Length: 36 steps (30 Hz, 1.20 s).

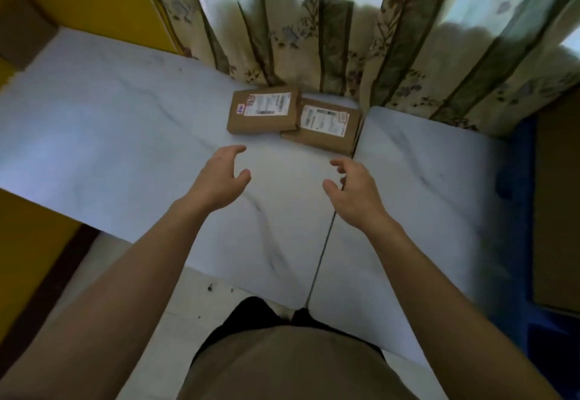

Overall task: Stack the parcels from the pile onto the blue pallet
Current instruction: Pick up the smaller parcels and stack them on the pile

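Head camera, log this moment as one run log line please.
left hand: open, empty | right hand: open, empty | two parcels on floor by curtain | blue pallet at right

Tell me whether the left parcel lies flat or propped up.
Propped, slightly. The left parcel rests label-up on the floor, but its right edge overlaps the right parcel, so it sits a bit tilted.

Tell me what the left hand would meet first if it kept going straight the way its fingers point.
Probably the left parcel: the open left hand points at its near edge, with only bare floor between. Height above the floor is unclear.
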Available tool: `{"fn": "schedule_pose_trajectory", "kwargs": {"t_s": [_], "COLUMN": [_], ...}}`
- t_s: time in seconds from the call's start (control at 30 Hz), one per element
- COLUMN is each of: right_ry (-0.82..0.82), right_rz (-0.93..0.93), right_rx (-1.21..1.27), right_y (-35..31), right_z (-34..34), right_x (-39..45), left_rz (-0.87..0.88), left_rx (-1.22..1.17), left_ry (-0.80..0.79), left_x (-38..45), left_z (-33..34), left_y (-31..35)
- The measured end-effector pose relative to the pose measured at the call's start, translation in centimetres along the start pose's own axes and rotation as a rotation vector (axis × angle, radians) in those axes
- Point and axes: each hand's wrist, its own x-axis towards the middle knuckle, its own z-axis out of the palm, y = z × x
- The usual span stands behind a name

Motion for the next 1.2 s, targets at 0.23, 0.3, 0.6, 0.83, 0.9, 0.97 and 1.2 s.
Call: {"fn": "schedule_pose_trajectory", "kwargs": {"t_s": [0.23,0.3,0.6,0.83,0.9,0.97,1.2], "right_ry": [-0.035,0.000,0.187,0.480,0.548,0.636,1.051], "right_rz": [0.136,0.206,0.314,0.590,0.596,0.592,0.541], "right_rx": [0.060,0.115,0.253,0.635,0.689,0.704,0.731], "right_y": [-4.0,-4.9,-6.7,-5.7,-5.1,-4.2,0.1], "right_z": [5.0,6.5,12.5,9.9,8.2,6.4,3.0], "right_x": [11.0,14.4,20.7,13.6,9.4,4.2,-19.8], "left_rz": [-0.071,-0.129,-0.235,-0.212,-0.135,-0.041,0.346], "left_rx": [-0.189,-0.319,-0.595,-0.804,-0.826,-0.831,-0.668], "left_ry": [-0.068,-0.096,-0.230,-0.171,-0.230,-0.313,-0.845], "left_x": [10.2,14.0,24.8,21.3,18.9,16.0,1.4], "left_z": [-0.9,-0.9,0.1,0.4,0.8,1.3,3.8], "left_y": [-5.4,-7.0,-10.7,-8.6,-6.8,-4.4,7.2]}}
